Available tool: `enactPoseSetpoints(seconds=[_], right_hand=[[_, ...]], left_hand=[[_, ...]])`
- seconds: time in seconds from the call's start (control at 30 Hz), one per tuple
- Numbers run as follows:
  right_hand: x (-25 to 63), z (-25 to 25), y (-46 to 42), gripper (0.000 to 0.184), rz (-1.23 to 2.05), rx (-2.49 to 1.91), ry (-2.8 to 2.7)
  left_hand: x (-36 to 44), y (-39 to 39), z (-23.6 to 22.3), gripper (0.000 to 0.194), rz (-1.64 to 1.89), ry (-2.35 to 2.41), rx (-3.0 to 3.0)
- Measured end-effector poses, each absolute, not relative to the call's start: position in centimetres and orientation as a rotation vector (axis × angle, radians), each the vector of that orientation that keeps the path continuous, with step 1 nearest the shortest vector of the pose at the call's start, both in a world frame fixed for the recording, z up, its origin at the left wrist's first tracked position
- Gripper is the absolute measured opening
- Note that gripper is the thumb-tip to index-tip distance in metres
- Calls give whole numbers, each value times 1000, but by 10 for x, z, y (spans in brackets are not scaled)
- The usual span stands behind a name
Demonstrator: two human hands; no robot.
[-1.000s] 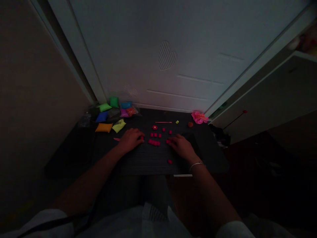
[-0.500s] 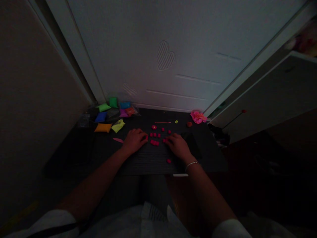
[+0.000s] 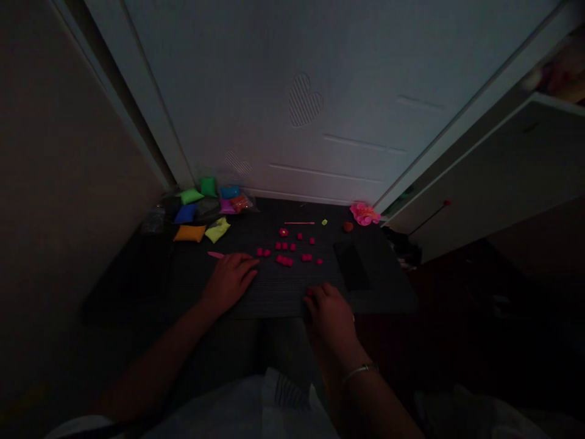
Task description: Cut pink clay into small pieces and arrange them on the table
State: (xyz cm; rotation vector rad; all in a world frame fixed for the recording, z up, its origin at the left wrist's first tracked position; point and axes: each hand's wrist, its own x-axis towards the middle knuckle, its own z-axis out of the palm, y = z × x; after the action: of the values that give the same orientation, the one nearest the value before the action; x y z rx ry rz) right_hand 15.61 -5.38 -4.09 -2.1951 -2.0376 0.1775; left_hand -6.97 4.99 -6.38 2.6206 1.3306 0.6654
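My right hand [image 3: 333, 314] is at the near edge of the dark table, its thumb and fingertips closed on a small pink clay ball [image 3: 309, 292]. My left hand [image 3: 230, 281] rests on the tabletop with its fingers stretched out and holds nothing. Just beyond its fingertips lie two pink clay balls [image 3: 263, 252]. More pink balls [image 3: 284, 261] sit in small groups across the middle. Behind them is a pink clay flower [image 3: 284, 232] with a pale yellow centre. A flat pink tool [image 3: 215, 254] lies beside my left hand, partly behind it.
Packets of coloured clay [image 3: 189, 233] lie at the back left. A thin pink stick [image 3: 300, 223], a yellow bit [image 3: 324, 222], a reddish ball [image 3: 348, 227] and a pink flower ornament [image 3: 365, 214] lie toward the back. A dark phone-like slab [image 3: 351, 266] is at right; a white panel [image 3: 256, 122] stands behind.
My right hand has left the pink balls in the middle and moved nearer, onto the lone ball near the front edge. My left hand has drawn back to the left, leaving a ball behind.
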Motion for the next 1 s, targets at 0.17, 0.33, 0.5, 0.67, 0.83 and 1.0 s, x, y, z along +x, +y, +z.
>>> enactPoseSetpoints(seconds=[0.17,0.33,0.5,0.67,0.83,1.0], right_hand=[[146,-46,-40,25,13,-2121,-2111],[134,-59,-50,25,-114,-2165,-2056],[125,-68,-70,20,-94,-2197,-1914],[130,-69,-50,23,-129,-2163,-1915],[126,-81,-51,41,-151,-2039,-2053],[108,-93,-88,45,-145,-2013,-2045]], left_hand=[[-71,45,-76,27,728,1343,2591],[-70,45,-78,26,766,1357,2605],[-69,45,-77,26,774,1310,2623],[-68,46,-78,26,777,1316,2611],[-69,45,-77,27,799,1334,2604],[-68,45,-77,27,805,1342,2627]])
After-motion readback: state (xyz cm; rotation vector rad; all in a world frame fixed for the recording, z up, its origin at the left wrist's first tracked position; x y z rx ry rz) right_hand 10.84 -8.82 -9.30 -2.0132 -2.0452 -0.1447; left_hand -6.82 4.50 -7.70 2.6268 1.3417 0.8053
